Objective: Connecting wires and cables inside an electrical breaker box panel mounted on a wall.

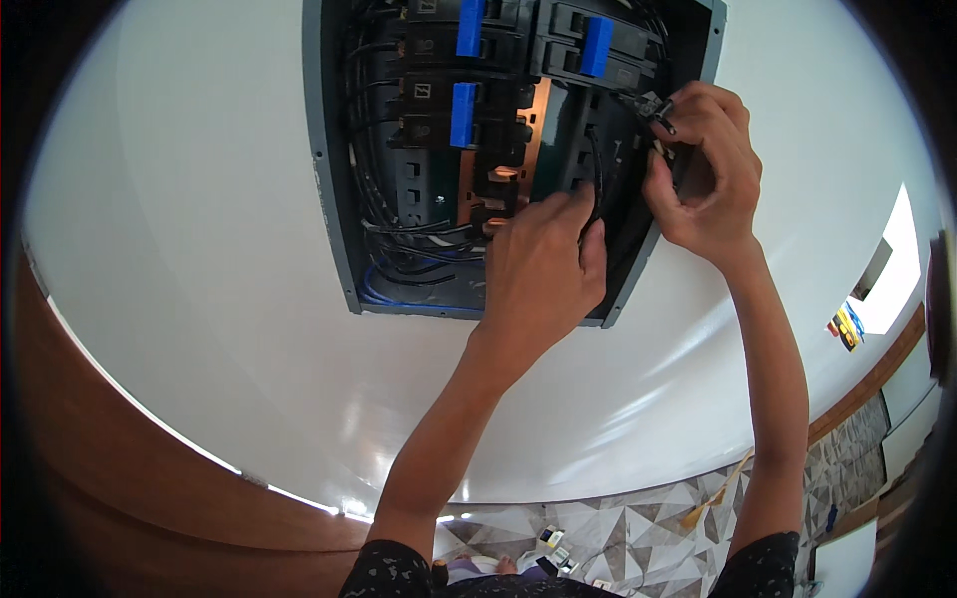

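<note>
The metal panel box point(334, 249) on the white wall holds several black breakers point(424, 130) with blue levers point(462, 112), copper busbars point(533, 110) and bundled wires point(409, 249). My left hand point(546, 254) is inside its lower middle, fingers curled round a black wire point(598, 159) hanging on the right; its fingertips are partly hidden. My right hand point(708, 174) is at the upper right edge, thumb and index finger closed around a small dark piece with grey metal point(653, 108) among wire ends, below the top right breaker.
A white wall point(179, 199) surrounds the box, with brown wood point(120, 439) at lower left. Below lie a patterned tile floor point(638, 528), small items point(553, 538) and a pale stick point(713, 503). A yellow and blue object point(845, 324) is at the right.
</note>
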